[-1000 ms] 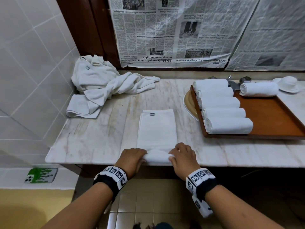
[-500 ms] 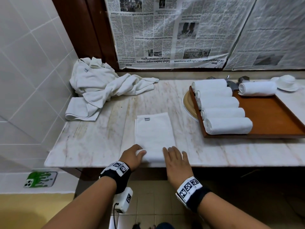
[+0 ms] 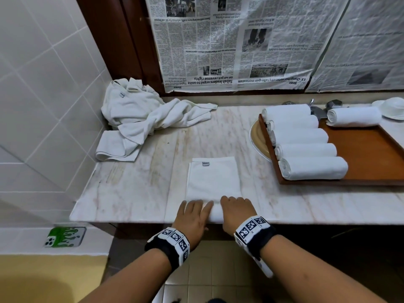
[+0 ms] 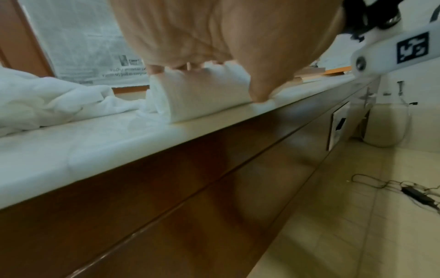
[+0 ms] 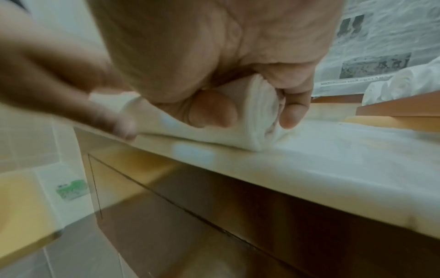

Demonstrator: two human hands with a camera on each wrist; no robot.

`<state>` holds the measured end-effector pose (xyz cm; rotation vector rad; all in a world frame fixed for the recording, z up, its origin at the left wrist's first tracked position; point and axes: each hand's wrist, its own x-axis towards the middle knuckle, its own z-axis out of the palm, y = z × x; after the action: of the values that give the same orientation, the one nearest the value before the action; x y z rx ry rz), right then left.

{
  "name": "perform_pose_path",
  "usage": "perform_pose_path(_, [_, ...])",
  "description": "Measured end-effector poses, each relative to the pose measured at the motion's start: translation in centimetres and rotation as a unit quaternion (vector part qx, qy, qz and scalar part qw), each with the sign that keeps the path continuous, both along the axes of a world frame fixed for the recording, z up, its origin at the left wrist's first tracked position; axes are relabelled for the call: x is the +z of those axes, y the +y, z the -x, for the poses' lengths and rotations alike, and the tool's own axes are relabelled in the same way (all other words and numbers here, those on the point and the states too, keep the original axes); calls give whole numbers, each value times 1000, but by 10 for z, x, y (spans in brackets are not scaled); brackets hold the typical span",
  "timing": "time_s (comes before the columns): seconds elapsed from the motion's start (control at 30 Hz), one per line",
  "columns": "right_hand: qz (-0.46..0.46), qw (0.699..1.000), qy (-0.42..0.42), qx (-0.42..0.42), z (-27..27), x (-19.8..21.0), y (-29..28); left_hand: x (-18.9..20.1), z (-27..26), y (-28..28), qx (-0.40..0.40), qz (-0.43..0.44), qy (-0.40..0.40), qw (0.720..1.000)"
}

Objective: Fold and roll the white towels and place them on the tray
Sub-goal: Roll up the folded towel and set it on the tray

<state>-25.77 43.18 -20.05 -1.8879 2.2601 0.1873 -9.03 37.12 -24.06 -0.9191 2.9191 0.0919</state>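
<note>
A folded white towel (image 3: pixel 213 180) lies flat on the marble counter (image 3: pixel 135 189), its near end rolled up at the counter's front edge. My left hand (image 3: pixel 193 214) covers the left half of that roll (image 4: pixel 197 97), fingertips on top and thumb pressed against its front. My right hand (image 3: pixel 237 209) grips the right end of the roll (image 5: pixel 214 137), thumb in front and fingers curled over it. The brown wooden tray (image 3: pixel 371 154) at the right holds several rolled white towels (image 3: pixel 313 170). A heap of unfolded towels (image 3: pixel 142 114) lies at the back left.
A beige plate (image 3: pixel 258 138) sticks out from under the tray's left edge. A white cup and saucer (image 3: pixel 393 108) and tap fittings (image 3: pixel 314 110) stand behind the tray. Newspaper covers the back wall. A phone in a green case (image 3: pixel 65 237) lies on a low ledge at the left.
The roll at the towel's near end has grown thicker and the flat part shorter. Both hands went from flat on the roll half a second ago to curled over it.
</note>
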Motion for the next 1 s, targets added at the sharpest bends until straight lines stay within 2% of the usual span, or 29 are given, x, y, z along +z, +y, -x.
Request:
perform_pose_path(0.2, [37,996,36,-78,-32,-17,10,21,13,-19,25,-54,-44,997])
perform_pose_path(0.3, [62,995,53,-63,-41,-35,20,28,18,-28,39,-111,-38,992])
perform_pose_path(0.43, [63,996,23,-51,-26,-32,15,31,18,-37,41,-159,-37,986])
perform_pose_path(0.5, [63,997,25,-39,-19,-20,10,29,16,-32,27,-121,-5,992])
perform_pose_path(0.53, [57,997,20,-38,-16,-13,7,25,14,-28,8,-74,6,997])
perform_pose_path(0.63, [17,999,10,-31,-5,-6,-8,2,3,-13,-40,44,-17,998])
perform_pose_path(0.73, [-20,999,-27,-24,3,-1,-22,-16,-1,-8,-49,99,50,993])
perform_pose_path(0.8, [-66,997,-24,-14,4,4,-27,-16,0,-15,-44,85,98,991])
perform_pose_path(0.87, [-67,997,-11,-22,2,3,-26,-15,2,-26,-64,60,117,989])
perform_pose_path(0.93, [-2,999,12,-34,-8,-3,-19,-7,2,-38,-73,19,98,992])
perform_pose_path(1.0, [56,996,30,-59,-20,-10,-9,2,4,-48,-41,-62,61,995])
